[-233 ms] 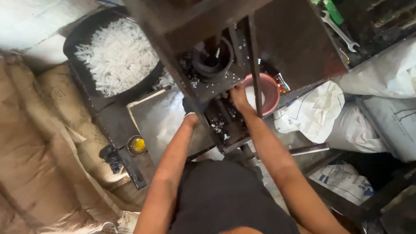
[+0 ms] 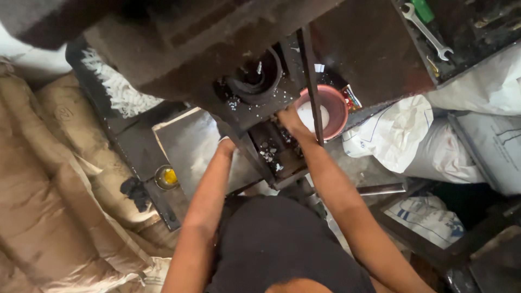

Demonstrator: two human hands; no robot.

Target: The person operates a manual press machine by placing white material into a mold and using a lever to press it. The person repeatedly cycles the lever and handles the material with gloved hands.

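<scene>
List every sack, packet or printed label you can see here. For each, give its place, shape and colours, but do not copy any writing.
White sack: right of the pink bowl, bulging, white with faint dark line print.
Second white sack: lower right, inside a dark frame, white with blue marks.
Brown sacks: stacked along the left, tan, faint round stamp.
Small packet: beside the bowl, flat, multicoloured.

Dark metal bench (image 2: 374,49) and its load

A pink bowl (image 2: 337,108) sat just right of the right hand (image 2: 291,120); a wrench (image 2: 427,31) lay farther right; white scraps (image 2: 269,155) lay below it.
</scene>
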